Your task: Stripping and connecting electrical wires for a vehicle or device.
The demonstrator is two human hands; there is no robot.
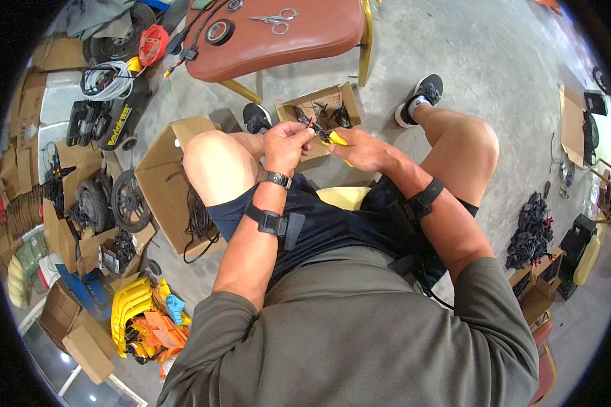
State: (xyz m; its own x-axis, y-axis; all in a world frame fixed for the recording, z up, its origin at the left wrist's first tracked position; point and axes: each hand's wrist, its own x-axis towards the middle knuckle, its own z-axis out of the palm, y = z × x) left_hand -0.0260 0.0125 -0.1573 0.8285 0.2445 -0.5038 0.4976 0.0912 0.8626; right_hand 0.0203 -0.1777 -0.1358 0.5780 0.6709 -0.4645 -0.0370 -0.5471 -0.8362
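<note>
My left hand pinches a small dark wire piece with a red part in front of me, between my knees. Just beside it my right hand grips a yellow-handled hand tool, whose dark jaws are at the wire piece; whether they touch it I cannot tell. Beyond both hands a shallow cardboard box holds several dark wire pieces. A larger open box with black cable stands by my left knee.
A brown padded chair ahead bears scissors, a tape roll and cables. Wheels, cartons, coiled hose and yellow-orange plastic parts crowd the left. A black cable heap lies at the right.
</note>
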